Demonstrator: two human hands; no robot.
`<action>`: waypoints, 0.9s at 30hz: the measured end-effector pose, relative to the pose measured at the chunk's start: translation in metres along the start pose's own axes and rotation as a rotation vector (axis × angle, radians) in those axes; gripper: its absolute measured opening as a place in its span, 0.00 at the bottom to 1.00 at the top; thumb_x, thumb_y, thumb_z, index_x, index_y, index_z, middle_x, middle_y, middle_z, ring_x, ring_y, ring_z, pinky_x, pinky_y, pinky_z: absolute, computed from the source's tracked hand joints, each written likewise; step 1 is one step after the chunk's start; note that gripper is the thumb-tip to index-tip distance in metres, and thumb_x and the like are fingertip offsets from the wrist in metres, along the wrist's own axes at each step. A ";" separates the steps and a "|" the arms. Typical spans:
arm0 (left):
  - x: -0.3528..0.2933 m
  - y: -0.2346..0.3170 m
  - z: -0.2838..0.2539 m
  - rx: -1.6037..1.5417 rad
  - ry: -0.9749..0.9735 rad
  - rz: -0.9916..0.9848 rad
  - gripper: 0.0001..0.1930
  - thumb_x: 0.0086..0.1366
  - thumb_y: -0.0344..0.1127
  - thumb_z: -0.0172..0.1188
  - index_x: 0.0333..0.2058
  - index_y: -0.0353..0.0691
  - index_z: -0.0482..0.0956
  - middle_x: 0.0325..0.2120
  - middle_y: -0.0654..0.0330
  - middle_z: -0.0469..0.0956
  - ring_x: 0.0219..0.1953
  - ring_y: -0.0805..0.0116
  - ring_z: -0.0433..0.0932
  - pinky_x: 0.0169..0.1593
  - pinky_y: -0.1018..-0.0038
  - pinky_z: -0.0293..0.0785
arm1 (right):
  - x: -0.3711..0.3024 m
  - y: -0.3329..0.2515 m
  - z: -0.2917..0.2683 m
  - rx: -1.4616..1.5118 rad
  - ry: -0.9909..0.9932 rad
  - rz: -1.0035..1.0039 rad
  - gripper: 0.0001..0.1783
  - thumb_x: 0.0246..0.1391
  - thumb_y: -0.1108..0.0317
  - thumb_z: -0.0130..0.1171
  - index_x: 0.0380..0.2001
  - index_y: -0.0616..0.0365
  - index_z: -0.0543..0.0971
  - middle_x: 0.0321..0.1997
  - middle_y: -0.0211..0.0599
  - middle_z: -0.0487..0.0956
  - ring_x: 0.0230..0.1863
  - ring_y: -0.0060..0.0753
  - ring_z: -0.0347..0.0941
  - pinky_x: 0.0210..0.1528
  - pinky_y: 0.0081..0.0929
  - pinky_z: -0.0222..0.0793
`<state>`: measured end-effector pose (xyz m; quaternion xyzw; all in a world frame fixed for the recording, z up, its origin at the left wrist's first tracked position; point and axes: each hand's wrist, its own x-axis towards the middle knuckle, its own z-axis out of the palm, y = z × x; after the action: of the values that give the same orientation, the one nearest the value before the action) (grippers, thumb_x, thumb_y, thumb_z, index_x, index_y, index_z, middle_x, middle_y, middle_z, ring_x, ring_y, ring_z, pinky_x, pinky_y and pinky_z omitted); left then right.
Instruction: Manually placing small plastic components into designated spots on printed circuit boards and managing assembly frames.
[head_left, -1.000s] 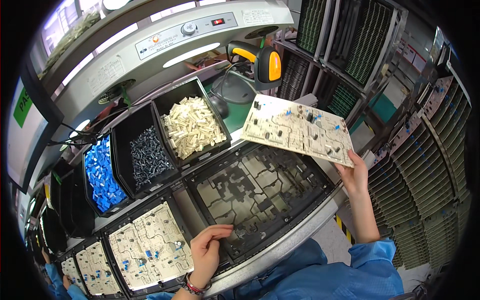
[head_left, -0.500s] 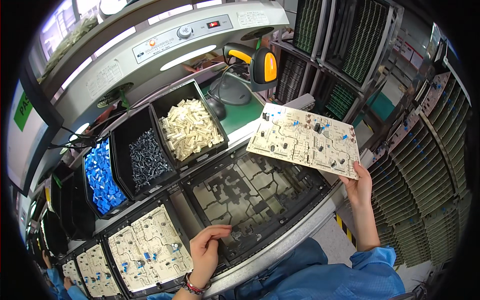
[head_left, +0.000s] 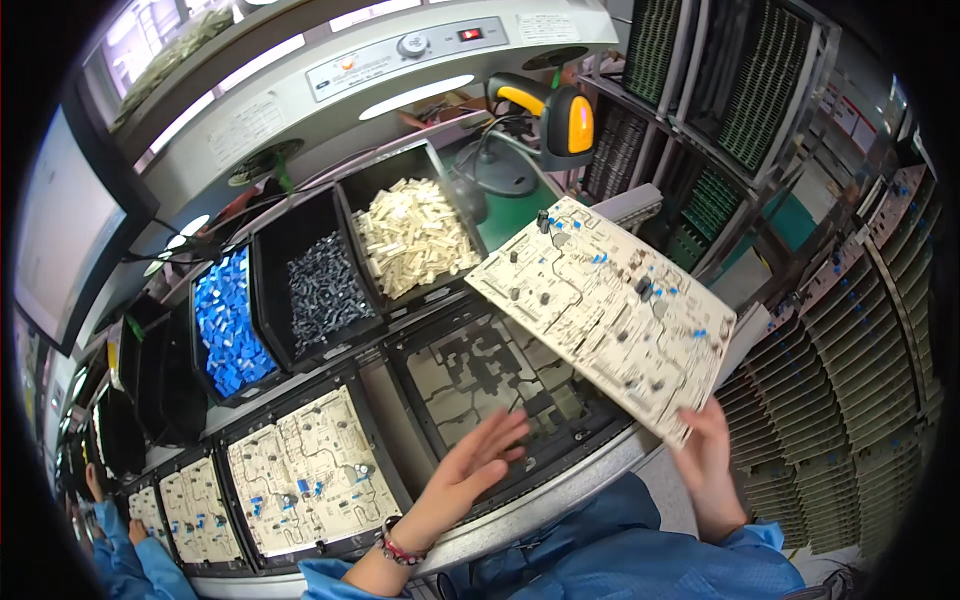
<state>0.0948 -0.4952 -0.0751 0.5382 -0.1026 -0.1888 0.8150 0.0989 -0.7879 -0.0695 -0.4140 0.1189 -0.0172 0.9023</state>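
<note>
The board (head_left: 610, 310) is held in the air above the right half of the empty black fixture (head_left: 500, 385), tilted, its long axis running from upper left to lower right. The right hand (head_left: 710, 455) grips it at the lower right corner; the fingers are pinching the board edge, with most of them hidden behind it. The left hand (head_left: 480, 465) hovers open, fingers spread and holding nothing, over the front edge of the fixture, just left of and below the board's near edge. The board lies up and to the right of the left fingers. The right hand is the nearer one, being in contact. The board covers the fixture's right rim. A loaded fixture (head_left: 310, 475) sits to the left.
</note>
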 end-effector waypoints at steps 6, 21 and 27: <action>0.006 -0.006 0.036 -0.256 0.057 -0.049 0.33 0.64 0.24 0.49 0.64 0.42 0.43 0.61 0.50 0.56 0.62 0.61 0.57 0.61 0.66 0.59 | -0.072 0.080 0.012 -0.157 -0.417 -0.017 0.37 0.50 0.80 0.56 0.61 0.64 0.53 0.65 0.47 0.57 0.65 0.42 0.56 0.64 0.37 0.54; -0.008 0.043 -0.033 -0.427 0.006 -0.266 0.34 0.57 0.37 0.49 0.61 0.29 0.54 0.58 0.49 0.63 0.59 0.62 0.64 0.62 0.70 0.57 | 0.073 -0.004 -0.033 -0.370 -0.436 0.142 0.27 0.56 0.65 0.54 0.57 0.68 0.63 0.55 0.48 0.71 0.54 0.39 0.70 0.55 0.34 0.67; -0.025 0.039 -0.075 -0.469 0.195 0.182 0.35 0.67 0.53 0.39 0.66 0.43 0.42 0.65 0.51 0.48 0.65 0.55 0.53 0.66 0.60 0.46 | 0.083 0.006 -0.028 -0.323 -0.222 0.042 0.25 0.55 0.75 0.53 0.56 0.70 0.64 0.51 0.44 0.74 0.47 0.31 0.74 0.51 0.25 0.70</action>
<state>0.1075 -0.4082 -0.0682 0.3388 -0.0248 -0.0808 0.9370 0.1724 -0.8159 -0.1085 -0.5502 0.0284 0.0670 0.8318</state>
